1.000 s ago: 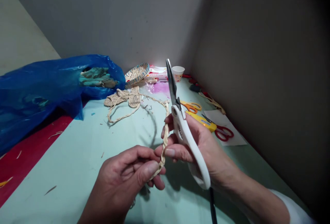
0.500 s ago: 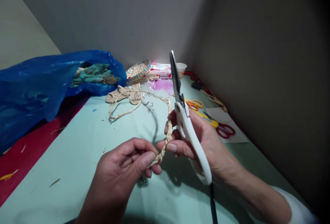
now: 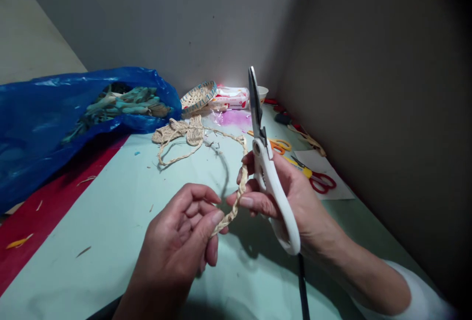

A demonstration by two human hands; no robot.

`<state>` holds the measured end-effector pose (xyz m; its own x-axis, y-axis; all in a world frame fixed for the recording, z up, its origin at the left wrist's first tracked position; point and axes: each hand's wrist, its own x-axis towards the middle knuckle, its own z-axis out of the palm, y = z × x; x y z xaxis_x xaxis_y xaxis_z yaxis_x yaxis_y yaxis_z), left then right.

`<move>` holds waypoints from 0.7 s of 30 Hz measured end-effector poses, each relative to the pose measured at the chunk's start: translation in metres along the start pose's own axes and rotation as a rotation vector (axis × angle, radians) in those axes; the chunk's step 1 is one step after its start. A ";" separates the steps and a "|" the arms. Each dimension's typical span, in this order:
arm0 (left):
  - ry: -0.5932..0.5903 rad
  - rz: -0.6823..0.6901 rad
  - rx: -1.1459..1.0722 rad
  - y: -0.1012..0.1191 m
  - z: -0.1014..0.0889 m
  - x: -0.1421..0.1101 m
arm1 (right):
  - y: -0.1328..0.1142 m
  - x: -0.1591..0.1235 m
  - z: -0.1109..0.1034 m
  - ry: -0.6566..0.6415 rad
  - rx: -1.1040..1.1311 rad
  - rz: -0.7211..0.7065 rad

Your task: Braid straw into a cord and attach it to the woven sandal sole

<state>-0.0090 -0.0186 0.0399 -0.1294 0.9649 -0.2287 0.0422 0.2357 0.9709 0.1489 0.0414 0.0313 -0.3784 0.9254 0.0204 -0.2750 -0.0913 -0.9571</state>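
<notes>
A pale braided straw cord (image 3: pixel 241 188) runs between my two hands. My left hand (image 3: pixel 186 234) pinches its lower end between thumb and fingers, the index finger lifted a little off it. My right hand (image 3: pixel 280 187) grips the cord higher up with thumb and fingertips. White-handled scissors (image 3: pixel 277 197) rest in the same right hand, blades closed and pointing up. From the right hand the cord runs back over the table to a woven straw piece (image 3: pixel 177 132) with a loop of braid beside it.
A blue plastic bag (image 3: pixel 44 128) of dried plant fibre lies at the left. At the back stand a small woven basket (image 3: pixel 199 96), a red-and-white packet (image 3: pixel 232 98) and a cup (image 3: pixel 263 93). Orange-handled scissors (image 3: pixel 280 145) and red-handled scissors (image 3: pixel 322 182) lie at the right.
My left index finger has lifted away from the cord while the thumb stays on it. My right hand and the white-handled scissors have shifted slightly in view, still holding the braid.
</notes>
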 end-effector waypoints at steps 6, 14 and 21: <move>0.188 0.284 0.270 -0.002 0.001 -0.003 | 0.002 0.002 -0.001 0.090 -0.034 -0.029; 0.210 0.324 0.263 -0.006 0.001 -0.003 | -0.002 0.000 0.003 0.106 -0.084 -0.080; -0.090 -0.148 -0.197 0.001 -0.006 -0.002 | -0.004 0.002 -0.012 0.053 -0.412 -0.196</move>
<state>-0.0142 -0.0212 0.0415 -0.0313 0.9302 -0.3657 -0.1651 0.3561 0.9198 0.1597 0.0482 0.0320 -0.3058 0.9290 0.2083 0.0413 0.2316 -0.9719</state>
